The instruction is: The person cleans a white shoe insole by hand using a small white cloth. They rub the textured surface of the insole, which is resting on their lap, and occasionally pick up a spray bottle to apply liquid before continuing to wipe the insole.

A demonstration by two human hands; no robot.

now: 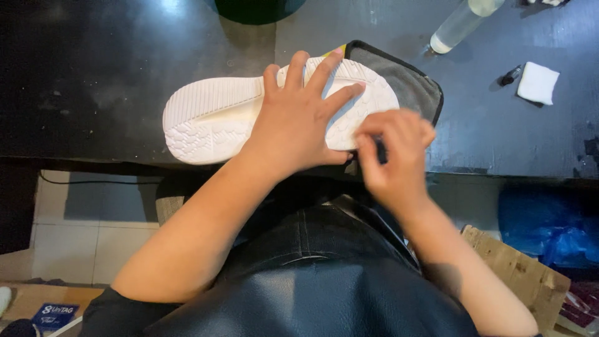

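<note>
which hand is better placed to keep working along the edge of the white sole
Right. The right hand already pinches a small dark tool at the white rubber shoe sole's near edge, while the left hand lies flat, pinning it to the black table.

Dim scene. Overhead light puts pale glare on the dark table toward its far edge. The right hand is motion-blurred. The white sole looks slightly overexposed, and the near corners fall into shadow.

A dark table bears shoe, grey cloth, bottle, white pad.
</note>
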